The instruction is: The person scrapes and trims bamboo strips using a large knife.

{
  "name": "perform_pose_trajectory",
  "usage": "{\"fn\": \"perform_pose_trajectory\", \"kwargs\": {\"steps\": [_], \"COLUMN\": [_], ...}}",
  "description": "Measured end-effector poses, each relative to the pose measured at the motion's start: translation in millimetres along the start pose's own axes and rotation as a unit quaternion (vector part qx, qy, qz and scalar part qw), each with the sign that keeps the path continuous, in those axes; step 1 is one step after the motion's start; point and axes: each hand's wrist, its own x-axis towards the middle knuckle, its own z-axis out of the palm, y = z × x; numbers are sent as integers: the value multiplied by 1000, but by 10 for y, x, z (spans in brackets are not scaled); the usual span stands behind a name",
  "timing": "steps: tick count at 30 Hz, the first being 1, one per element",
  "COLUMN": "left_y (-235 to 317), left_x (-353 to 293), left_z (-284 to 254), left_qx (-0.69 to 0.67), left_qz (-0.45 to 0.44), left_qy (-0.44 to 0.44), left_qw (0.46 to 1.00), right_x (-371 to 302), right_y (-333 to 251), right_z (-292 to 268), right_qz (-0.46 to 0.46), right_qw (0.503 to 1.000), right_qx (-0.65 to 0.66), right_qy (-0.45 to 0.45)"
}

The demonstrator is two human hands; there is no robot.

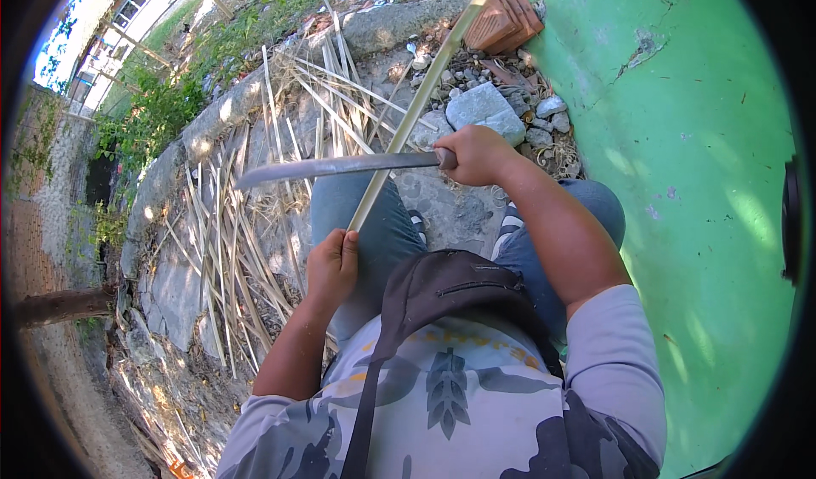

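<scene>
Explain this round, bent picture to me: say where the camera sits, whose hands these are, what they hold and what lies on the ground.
The camera sits on a person's head and looks down, so you see their own arms, chest and knees. Its wide lens bends straight edges and leaves a dark rim. There is no machine here, only two bare hands. The right hand has its grip closed on the handle of a long knife, whose blade points to the person's left. The left hand grips the near end of a long pale stick, which crosses the blade. On the ground lie many thin pale strips, grey stones and a red brick. A green wall stands to the right.
</scene>
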Motion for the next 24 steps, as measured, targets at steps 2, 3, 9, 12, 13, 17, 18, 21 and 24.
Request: {"fn": "perform_pose_trajectory", "kwargs": {"steps": [2, 3, 9, 12, 13, 17, 18, 21, 24], "left_y": [-31, -60, -90, -46, 9, 49, 71, 119, 165], "left_x": [64, 60, 13, -14, 12, -12, 1, -8, -2], "left_z": [16, 19, -36, -35, -52, -93, -97, -119, -93], "left_qx": [-27, -28, -39, -36, -49, -75, -74, -80, -93], "left_qz": [-30, -29, -35, -3, -16, -35, -36, -31, -10], "left_qy": [8, 11, -5, 3, 3, 7, 8, -23, -25], "left_qw": [999, 999, 999, 999, 999, 997, 997, 996, 995], "right_x": [44, 52, -4, 4, 2, -29, -36, -13, -18], "right_y": [-51, -73, -270, -128, -101, -118, -154, -340, -73], "right_z": [21, 24, 38, 10, 1, -30, -40, -69, -163], "right_qz": [8, 20, -45, -11, -10, -18, -40, -78, -2], "right_qw": [1000, 999, 996, 997, 997, 997, 995, 993, 994], "right_qx": [-14, -27, -67, -62, -64, -36, -19, -44, -2], "right_qy": [-1, -1, 31, 37, 37, 70, 87, 79, 111]}}
